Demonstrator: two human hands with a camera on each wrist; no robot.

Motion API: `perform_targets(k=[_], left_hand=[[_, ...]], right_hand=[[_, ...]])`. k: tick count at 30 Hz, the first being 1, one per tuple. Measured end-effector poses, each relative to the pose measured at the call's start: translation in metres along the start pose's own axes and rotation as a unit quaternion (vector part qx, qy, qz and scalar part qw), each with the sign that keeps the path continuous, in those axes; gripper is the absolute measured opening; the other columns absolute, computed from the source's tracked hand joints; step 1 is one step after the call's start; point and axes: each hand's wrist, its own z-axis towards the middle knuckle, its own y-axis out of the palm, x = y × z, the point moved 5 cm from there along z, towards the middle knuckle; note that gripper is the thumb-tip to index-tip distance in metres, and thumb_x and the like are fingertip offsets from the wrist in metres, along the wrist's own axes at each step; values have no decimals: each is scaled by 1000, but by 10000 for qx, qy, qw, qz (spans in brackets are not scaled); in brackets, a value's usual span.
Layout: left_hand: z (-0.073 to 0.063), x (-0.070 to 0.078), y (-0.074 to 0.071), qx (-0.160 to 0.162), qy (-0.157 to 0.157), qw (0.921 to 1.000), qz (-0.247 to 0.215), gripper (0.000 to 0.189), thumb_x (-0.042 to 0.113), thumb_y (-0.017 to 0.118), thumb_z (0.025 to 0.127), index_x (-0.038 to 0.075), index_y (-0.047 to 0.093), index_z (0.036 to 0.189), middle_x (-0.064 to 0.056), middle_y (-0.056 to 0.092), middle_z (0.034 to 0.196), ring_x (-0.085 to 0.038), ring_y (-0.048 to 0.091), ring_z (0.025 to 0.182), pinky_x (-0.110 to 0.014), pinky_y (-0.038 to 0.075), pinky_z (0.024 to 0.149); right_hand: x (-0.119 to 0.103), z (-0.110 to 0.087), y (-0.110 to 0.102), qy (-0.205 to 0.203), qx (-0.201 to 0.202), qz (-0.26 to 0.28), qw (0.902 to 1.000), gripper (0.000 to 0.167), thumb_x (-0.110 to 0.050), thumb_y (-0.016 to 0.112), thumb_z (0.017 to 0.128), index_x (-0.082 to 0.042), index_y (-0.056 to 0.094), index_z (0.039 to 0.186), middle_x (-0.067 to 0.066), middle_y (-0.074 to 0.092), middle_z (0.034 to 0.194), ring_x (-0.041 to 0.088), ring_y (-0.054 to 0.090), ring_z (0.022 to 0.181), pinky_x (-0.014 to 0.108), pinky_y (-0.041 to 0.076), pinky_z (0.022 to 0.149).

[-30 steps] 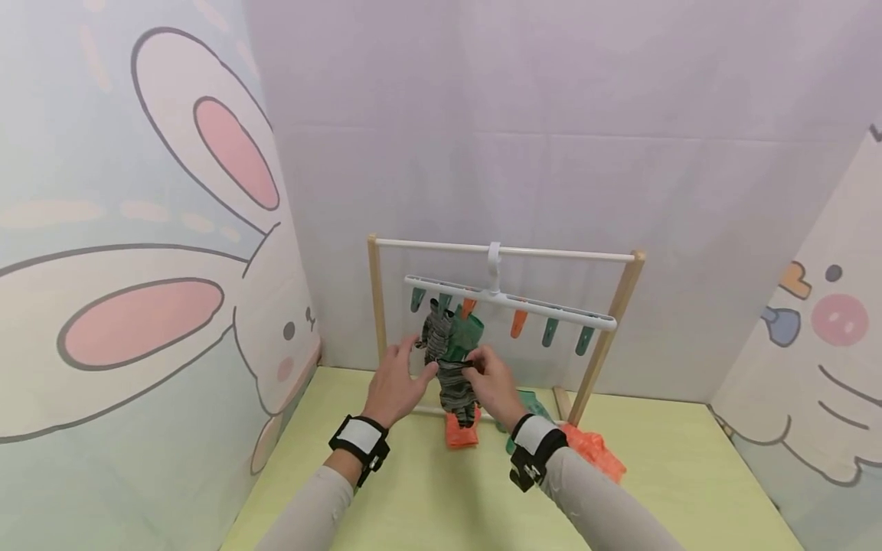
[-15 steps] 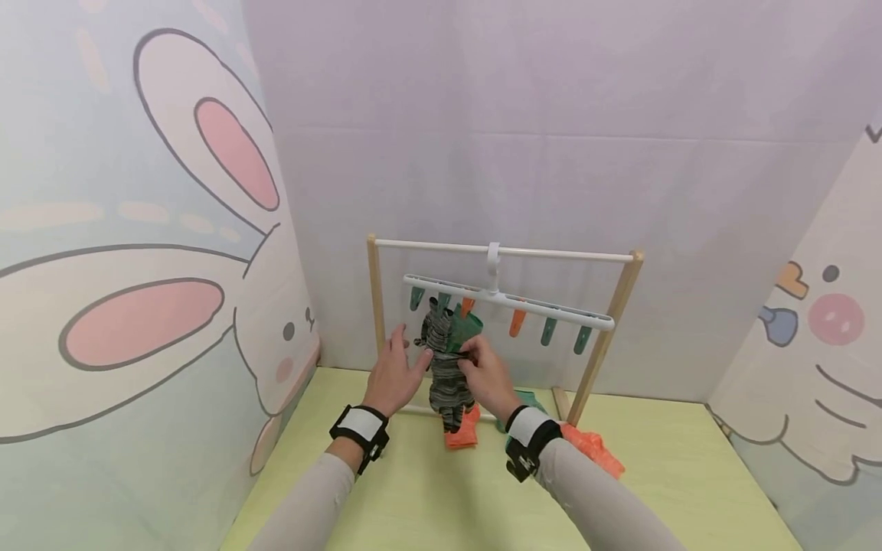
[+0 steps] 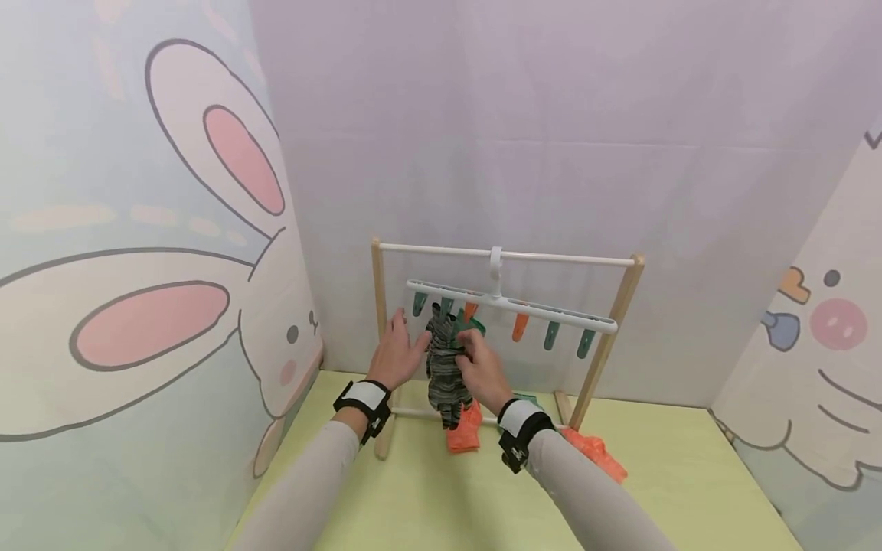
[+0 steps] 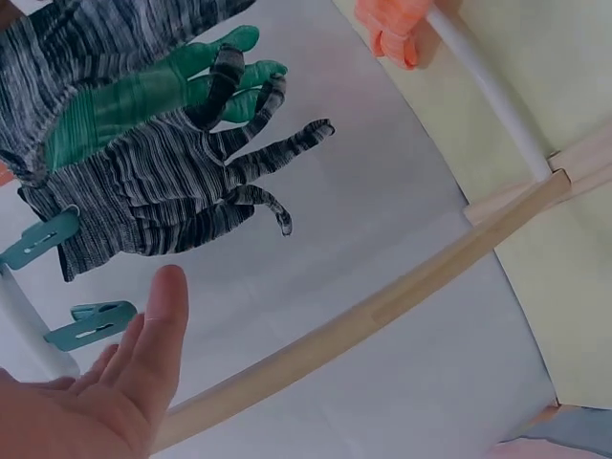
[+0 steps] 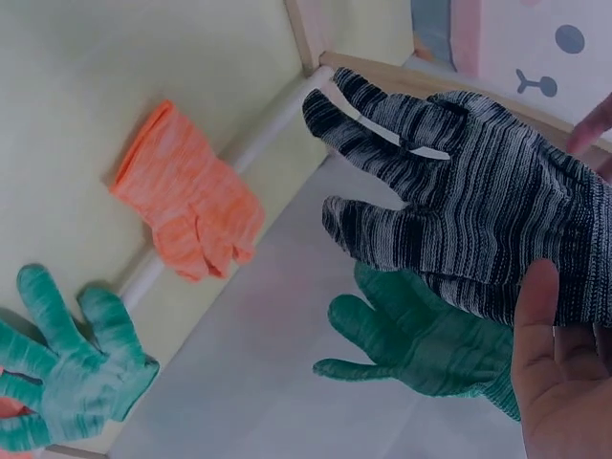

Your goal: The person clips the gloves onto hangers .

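Note:
My right hand pinches a black-and-grey striped knit glove near its cuff, and its fingers hang downward. Behind it, a second striped glove hangs from a green clip on the white hanger. A green glove hangs alongside, partly covered by the striped ones. My left hand is raised left of the held glove, fingers extended and thumb apart, with nothing in it. In the left wrist view, its thumb stands near the outermost green clip, which holds nothing.
A wood-and-white rack carries the hanger. Orange and green clips on its right half hold nothing. An orange glove and a green glove lie by the lower bar. Another orange piece lies at the right.
My right hand has lifted the striped glove slightly and moved it left, so it now overlaps the hanging striped glove. My left hand stays beside it, fingers spread upward.

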Motion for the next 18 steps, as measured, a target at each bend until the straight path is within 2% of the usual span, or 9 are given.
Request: perform_targets(k=[3,5,8,12,18], left_hand=[[11,0,1,-61,-67,9998,-164,79,39,51,105,-1,11,161,-28,26,163,-43,36,148,-56,38,116],[18,-1,3,-145,-162,9992,-330,78,37,50,106,-1,9,162,-28,20,165,-44,31,151,-57,34,118],[26,-4,5,-232,-325,9978,-535,76,36,46,108,0,6,162,-27,18,166,-42,29,152,-56,32,120],[31,-8,4,-287,-508,9949,-818,74,35,43,108,2,4,162,-26,22,166,-40,29,153,-55,31,121],[33,-7,6,-448,-432,9925,-1052,71,36,42,108,4,9,162,-25,28,163,-40,35,150,-56,35,118]], right_hand=[[0,0,0,80,-26,35,10000,41,-7,51,105,-10,45,145,11,61,82,23,53,62,33,41,61],[1,-1,-1,115,-66,85,9999,43,-7,50,105,-10,44,147,5,50,69,18,41,52,31,36,57],[1,-3,-1,77,-170,106,9998,44,-6,49,105,-10,43,148,0,46,65,14,37,49,30,35,55],[3,-5,1,60,-382,88,9992,44,-6,45,107,-11,41,150,4,48,64,13,34,46,29,35,53],[9,-8,-1,250,-380,308,9985,43,-6,41,108,-11,41,151,15,60,87,16,41,50,31,42,55]])
